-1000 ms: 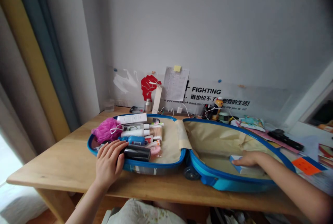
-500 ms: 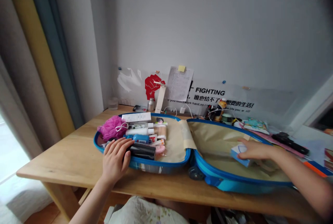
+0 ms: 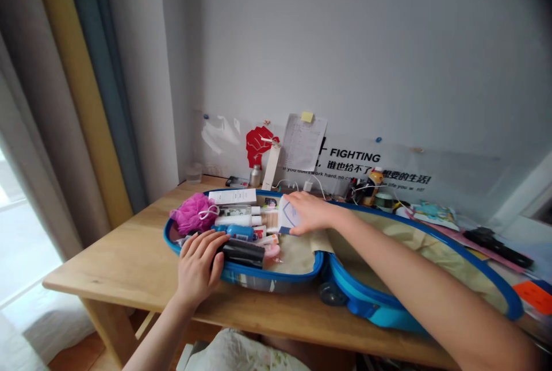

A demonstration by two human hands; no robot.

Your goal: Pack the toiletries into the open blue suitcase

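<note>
A blue suitcase (image 3: pixel 280 282) lies spread apart on the wooden table. My right hand (image 3: pixel 313 213) grips a small white and blue box (image 3: pixel 288 215) over the suitcase's left half, close to the cotton swabs (image 3: pixel 270 220). At the near left rim, my left hand (image 3: pixel 202 259) rests with its fingers laid over the edge, by a black cylindrical item (image 3: pixel 244 252). Packed around it are a pink bath puff (image 3: pixel 195 214), a white box (image 3: pixel 233 196), a white tube (image 3: pixel 237 220) and a blue bottle (image 3: pixel 239 233).
The suitcase's right half (image 3: pixel 371 244) has a beige lining and lies under my right forearm. Behind stand a silver bottle (image 3: pixel 255 175) and a white upright lamp (image 3: pixel 271 167). A black object (image 3: pixel 495 246) and papers lie at the right.
My right hand has carried the white and blue box leftward from the suitcase's right half to over the left half. My left hand stays at the rim. The view has shifted slightly.
</note>
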